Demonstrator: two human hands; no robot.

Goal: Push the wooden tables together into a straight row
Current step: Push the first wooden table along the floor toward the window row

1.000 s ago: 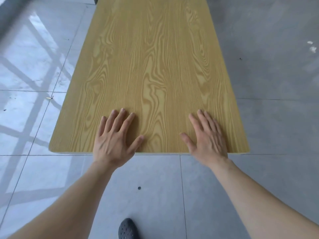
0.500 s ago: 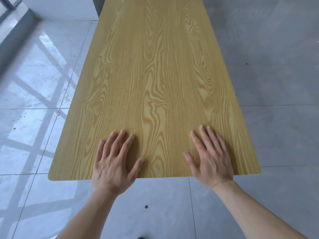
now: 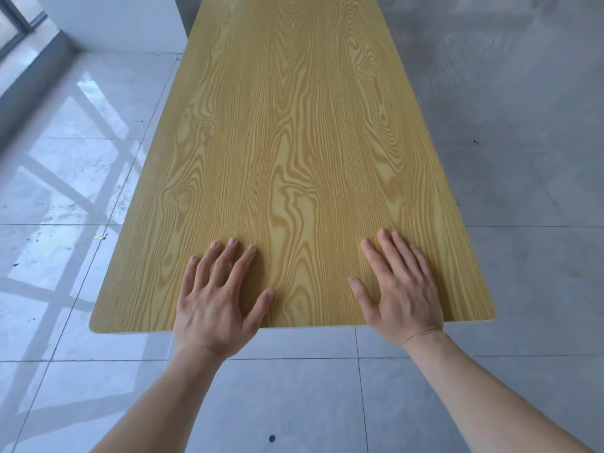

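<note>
Both palms lie flat, fingers spread, on the near end of the wooden worktop (image 3: 294,158): left hand (image 3: 217,302) lower centre-left, right hand (image 3: 400,289) centre-right, above grey floor tiles (image 3: 294,403).

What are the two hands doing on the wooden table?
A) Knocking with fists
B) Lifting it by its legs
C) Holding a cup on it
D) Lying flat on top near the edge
D: the left hand and the right hand both lie flat, fingers straight and spread, on top of the wooden table close to its near edge, holding nothing.
</note>
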